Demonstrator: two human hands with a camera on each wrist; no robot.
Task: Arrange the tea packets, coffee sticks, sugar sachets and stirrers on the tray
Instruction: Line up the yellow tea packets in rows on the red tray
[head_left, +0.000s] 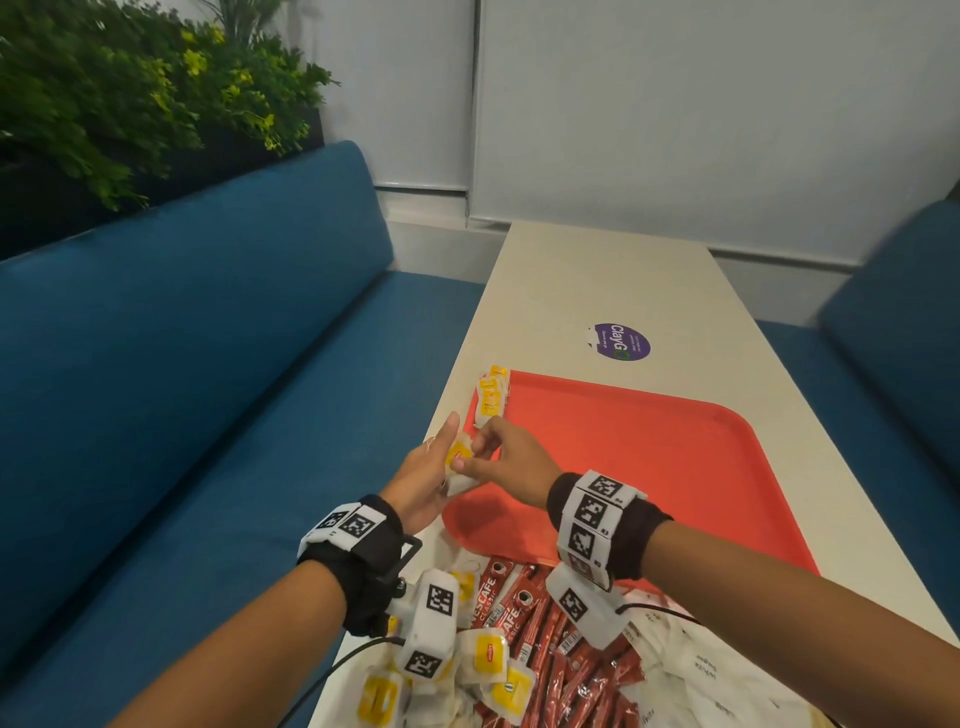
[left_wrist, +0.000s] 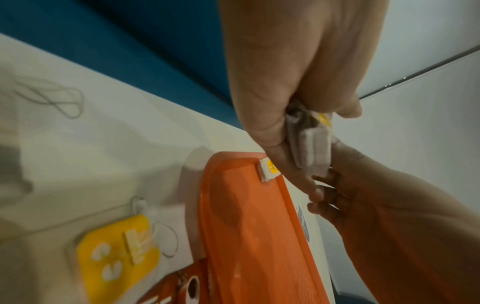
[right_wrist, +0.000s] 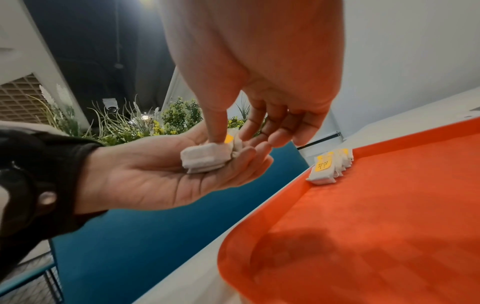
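Note:
A stack of white tea packets with yellow tags (head_left: 460, 460) (right_wrist: 205, 158) (left_wrist: 313, 146) lies on the upturned palm of my left hand (head_left: 431, 478), which hovers just off the left rim of the red tray (head_left: 649, 447). My right hand (head_left: 488, 447) pinches the top packet, thumb pressing down on it. A short row of tea packets (head_left: 491, 397) (right_wrist: 330, 166) stands in the tray's far left corner. Near me lie loose tea packets (head_left: 488, 660), red coffee sticks (head_left: 530, 618) and white sachets (head_left: 696, 670). I see no stirrers.
The tray sits on a long white table (head_left: 597, 275) with a purple sticker (head_left: 621, 341) beyond it. Blue benches run along the left (head_left: 208, 364) and right (head_left: 893, 322). Plants (head_left: 130, 93) stand behind the left bench.

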